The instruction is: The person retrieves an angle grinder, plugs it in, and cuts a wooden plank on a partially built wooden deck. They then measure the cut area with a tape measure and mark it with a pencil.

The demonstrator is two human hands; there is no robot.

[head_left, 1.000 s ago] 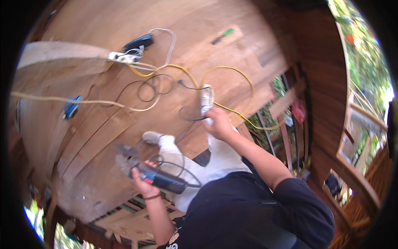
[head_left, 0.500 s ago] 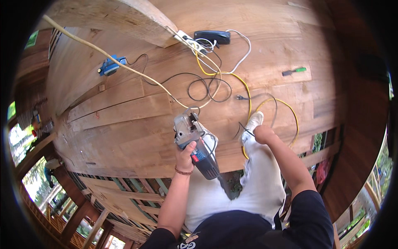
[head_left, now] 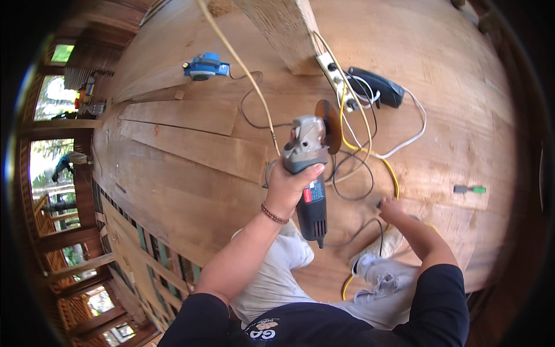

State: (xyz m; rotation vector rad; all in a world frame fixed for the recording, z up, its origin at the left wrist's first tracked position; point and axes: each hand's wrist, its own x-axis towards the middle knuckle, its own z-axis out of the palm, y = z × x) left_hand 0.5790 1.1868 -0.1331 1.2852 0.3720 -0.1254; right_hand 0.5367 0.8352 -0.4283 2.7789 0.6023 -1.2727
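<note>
Over at the far left of the frame there's just railing and greenery showing past the edge of the wooden deck [head_left: 173, 173], and a bit right of that, in the upper left, a blue power tool [head_left: 205, 66] is sitting on the boards with its thin dark cord trailing off to the right. Moving toward the middle, the left hand [head_left: 292, 188] is coming up from the lower edge and is wrapped tight around the body of an angle grinder [head_left: 309, 168], fingers curled over the grey head end, holding it up off the deck with the disc [head_left: 328, 124] pointing toward the top of the frame and the dark handle pointing back down at the person. There's a beaded bracelet [head_left: 273, 214] sitting on that wrist. Just above and right of the grinder, a white power strip [head_left: 335, 81] is lying next to a pale wooden beam [head_left: 283, 29], with a black charger-looking box [head_left: 378, 87] beside it and a tangle of yellow, white and black cords [head_left: 370, 150] looping around under it all. Further right, the right hand [head_left: 393, 209] is reaching down to the deck at the black cord, fingertips pinched at it or close to it, can't tell for sure if it's actually gripping. At the far right a green-handled screwdriver [head_left: 469, 189] is lying by itself on the boards.
</note>
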